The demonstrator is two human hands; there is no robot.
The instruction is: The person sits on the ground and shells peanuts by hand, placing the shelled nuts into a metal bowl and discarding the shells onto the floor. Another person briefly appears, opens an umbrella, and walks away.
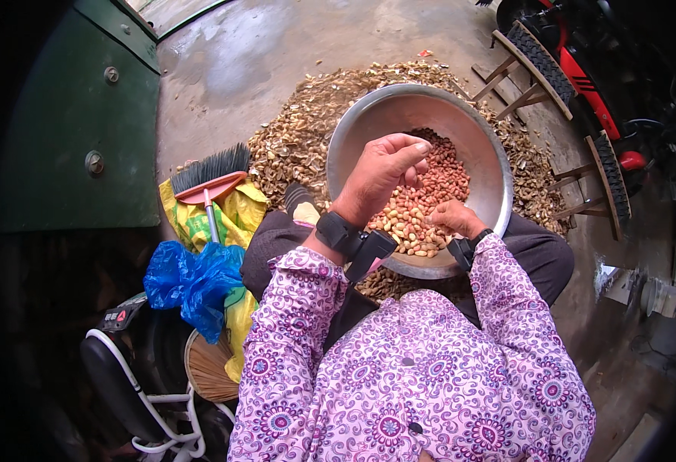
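Fingertips of the left hand point(382, 171) are pinched narrowly together, pointing down over the peanuts point(424, 202); whether a kernel sits between them cannot be told. The right hand point(455, 216) lies low among the kernels, fingers curled loosely and touching the heap, with nothing clearly gripped. Both wrists carry black bands, and the sleeves are purple with a floral print. The pinkish peanuts fill the near side of a wide metal bowl point(359, 127) resting on the person's lap, between the knees. Around the bowl's far side a spread of empty shells point(299, 135) covers the concrete floor point(222, 61). To the left lie a broom point(213, 179) with a pink head, a yellow sack point(238, 219) and a blue plastic bag point(195, 281)
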